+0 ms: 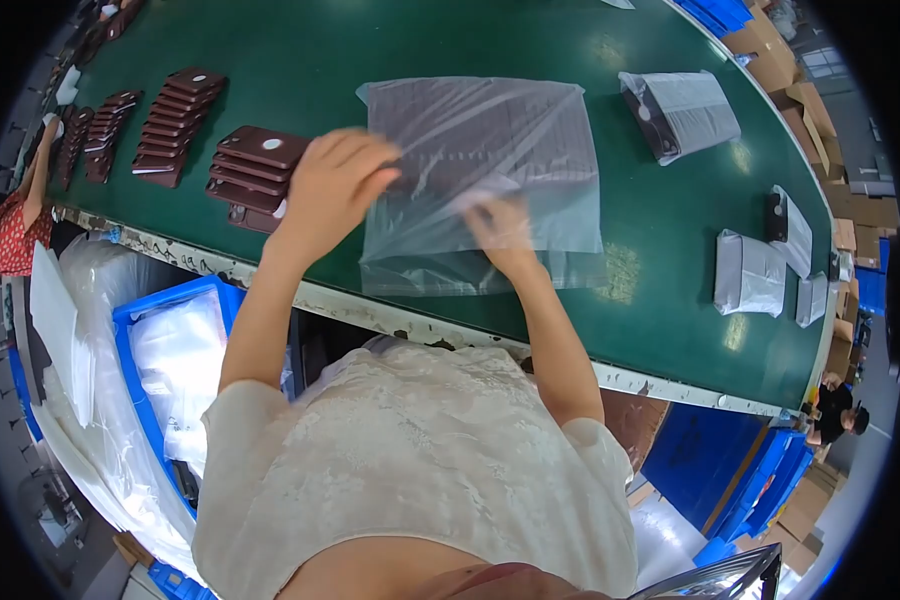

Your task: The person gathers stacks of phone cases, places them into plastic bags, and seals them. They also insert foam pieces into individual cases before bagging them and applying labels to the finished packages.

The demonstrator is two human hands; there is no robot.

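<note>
A clear plastic bag (480,270) lies flat on the green table in front of me, with dark brown flat pieces (470,115) showing through it. My left hand (345,180) is above the bag's left edge, beside a stack of dark brown cases (260,160). Its fingers are bent but apart from the thumb, and nothing shows in them. Over the lower middle of the bag is my right hand (503,228), its fingers smeared by motion. A pale blurred patch lies at those fingertips; I cannot make out whether they grip the plastic.
More rows of brown cases (178,120) stand on the green table (300,60) at left. Wrapped packages (685,110) lie at right. Below the table's edge, a blue crate (130,350) holds clear bags. One person (20,225) is at far left, another (835,410) at far right.
</note>
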